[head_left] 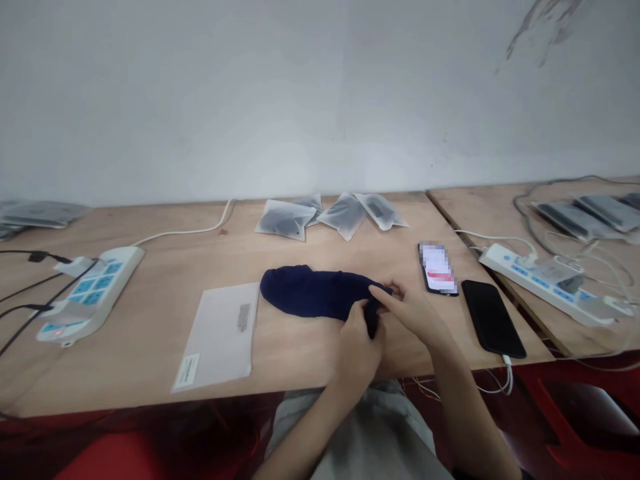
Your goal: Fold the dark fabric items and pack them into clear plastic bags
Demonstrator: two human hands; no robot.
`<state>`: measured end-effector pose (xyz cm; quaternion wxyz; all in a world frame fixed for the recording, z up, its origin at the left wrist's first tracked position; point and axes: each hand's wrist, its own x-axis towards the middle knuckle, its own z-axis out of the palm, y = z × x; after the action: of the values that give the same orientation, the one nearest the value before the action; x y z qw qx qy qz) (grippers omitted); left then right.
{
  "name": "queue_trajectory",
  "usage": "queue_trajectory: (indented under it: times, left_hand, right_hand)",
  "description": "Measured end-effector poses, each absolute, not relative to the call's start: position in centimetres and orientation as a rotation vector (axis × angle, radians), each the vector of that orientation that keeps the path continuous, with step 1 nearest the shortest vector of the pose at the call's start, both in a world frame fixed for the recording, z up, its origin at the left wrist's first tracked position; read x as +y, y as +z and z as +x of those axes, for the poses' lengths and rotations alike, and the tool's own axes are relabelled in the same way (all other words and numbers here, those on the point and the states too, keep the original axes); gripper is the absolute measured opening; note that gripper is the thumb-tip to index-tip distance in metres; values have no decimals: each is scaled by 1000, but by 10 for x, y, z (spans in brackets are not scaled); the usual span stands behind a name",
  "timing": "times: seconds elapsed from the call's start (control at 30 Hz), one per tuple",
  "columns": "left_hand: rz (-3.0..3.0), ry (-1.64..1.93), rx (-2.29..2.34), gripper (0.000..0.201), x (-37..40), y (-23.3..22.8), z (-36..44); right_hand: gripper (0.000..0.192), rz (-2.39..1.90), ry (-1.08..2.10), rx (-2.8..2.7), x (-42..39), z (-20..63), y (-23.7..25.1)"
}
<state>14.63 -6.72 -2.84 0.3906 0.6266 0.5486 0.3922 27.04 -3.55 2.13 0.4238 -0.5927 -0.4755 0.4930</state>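
Note:
A dark navy sock point(313, 292) lies flat across the middle of the wooden table point(165, 280), toe end pointing left. My left hand point(357, 350) pinches its right end from below. My right hand point(410, 313) grips the same end from the right, fingers curled over the cloth. To the left of the sock lies a flat frosted plastic bag point(220, 335) with a printed label.
Several bagged dark items point(330, 215) lie at the table's back. A white power strip point(90, 293) with cables sits left; another point(545, 281) is on the right table. Two phones point(438, 268) point(493, 318) lie right of my hands, one lit, one dark.

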Motion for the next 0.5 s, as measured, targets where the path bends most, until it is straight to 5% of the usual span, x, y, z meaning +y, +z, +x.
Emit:
queue_trajectory:
  times: [0.23, 0.5]
  left_hand:
    - [1421, 958, 1366, 14, -56, -12, 117]
    - [1357, 824, 1110, 21, -79, -18, 141]
  right_hand:
    - [39, -1598, 1049, -1078, -36, 285, 11]
    - [17, -2042, 357, -1299, -29, 289, 18]
